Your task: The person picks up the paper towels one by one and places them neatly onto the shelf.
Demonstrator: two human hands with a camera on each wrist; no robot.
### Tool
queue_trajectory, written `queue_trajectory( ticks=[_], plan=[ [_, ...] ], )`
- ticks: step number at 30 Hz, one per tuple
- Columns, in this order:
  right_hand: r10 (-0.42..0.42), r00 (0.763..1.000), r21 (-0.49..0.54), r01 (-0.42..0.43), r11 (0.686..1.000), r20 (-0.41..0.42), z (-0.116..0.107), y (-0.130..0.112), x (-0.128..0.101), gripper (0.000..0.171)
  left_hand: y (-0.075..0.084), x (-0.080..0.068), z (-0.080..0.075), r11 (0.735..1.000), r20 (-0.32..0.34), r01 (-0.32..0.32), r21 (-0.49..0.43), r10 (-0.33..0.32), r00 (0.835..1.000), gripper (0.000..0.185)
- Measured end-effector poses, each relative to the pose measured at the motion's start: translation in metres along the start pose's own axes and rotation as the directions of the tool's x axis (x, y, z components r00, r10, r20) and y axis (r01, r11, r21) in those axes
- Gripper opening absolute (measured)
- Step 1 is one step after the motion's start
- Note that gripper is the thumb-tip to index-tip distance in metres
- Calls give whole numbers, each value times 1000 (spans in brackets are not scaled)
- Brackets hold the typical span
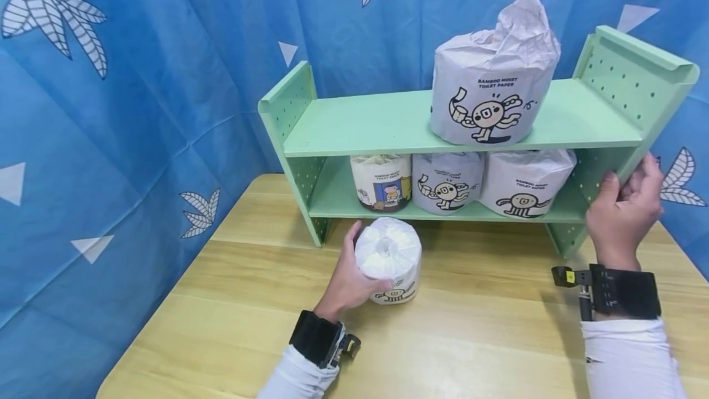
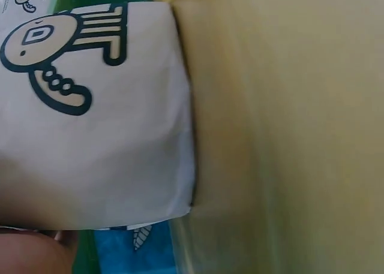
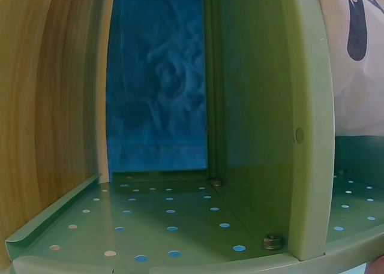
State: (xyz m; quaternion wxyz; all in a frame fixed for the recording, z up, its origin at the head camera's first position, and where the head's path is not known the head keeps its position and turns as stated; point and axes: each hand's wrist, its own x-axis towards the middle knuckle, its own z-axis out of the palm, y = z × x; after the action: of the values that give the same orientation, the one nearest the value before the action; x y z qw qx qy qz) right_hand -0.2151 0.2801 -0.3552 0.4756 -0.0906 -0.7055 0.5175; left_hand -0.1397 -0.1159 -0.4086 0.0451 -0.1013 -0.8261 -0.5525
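The left hand [image 1: 350, 282] curls round a wrapped toilet paper roll [image 1: 389, 258] standing on end on the wooden table [image 1: 487, 325], just in front of the green shelf rack [image 1: 388, 122]. The right hand [image 1: 626, 211] grips the rack's perforated right side panel [image 1: 631, 79], thumb in front and fingers behind. One roll [image 1: 492, 88] stands on the rack's top shelf, and three more [image 1: 448, 180] sit in a row on its lower shelf.

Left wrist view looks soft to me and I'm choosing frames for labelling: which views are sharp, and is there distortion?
Head view: sharp, evenly lit, soft shadows under the toilet roll that the left hand grips; the green shelf flares at the right edge. Left wrist view: close and blurred, the table smeared. Right wrist view: fairly sharp, with the shelf's side panel bowed by the lens.
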Motion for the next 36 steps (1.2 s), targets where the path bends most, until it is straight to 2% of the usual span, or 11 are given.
queue_trajectory(
  ticks=[5, 15, 21, 26, 32, 36],
  plan=[
    [-8, 1000, 5, 8, 1000, 14, 0, 1, -1, 44, -8, -3, 0, 999, -5, -32, -25, 32, 999, 141],
    [-42, 999, 15, 41, 999, 17, 2, -1, -2, 44, -8, -6, 0, 997, 13, 44, 67, -45, 999, 133],
    [-59, 998, 15, 59, 998, 26, 2, -1, -2, 44, -9, -8, 1, 995, 20, 35, 95, -37, 999, 129],
    [-52, 998, 6, 52, 999, 31, 0, -2, -2, 44, -8, -6, 2, 996, 24, 21, 83, -23, 999, 123],
    [-40, 999, 3, 40, 999, 23, -2, -2, -2, 43, -5, -3, 3, 995, 13, 40, 90, -41, 999, 116],
    [-29, 999, 3, 29, 1000, 16, -3, -1, -2, 43, -2, -1, 4, 990, -5, 50, 132, -50, 999, 114]
  ],
)
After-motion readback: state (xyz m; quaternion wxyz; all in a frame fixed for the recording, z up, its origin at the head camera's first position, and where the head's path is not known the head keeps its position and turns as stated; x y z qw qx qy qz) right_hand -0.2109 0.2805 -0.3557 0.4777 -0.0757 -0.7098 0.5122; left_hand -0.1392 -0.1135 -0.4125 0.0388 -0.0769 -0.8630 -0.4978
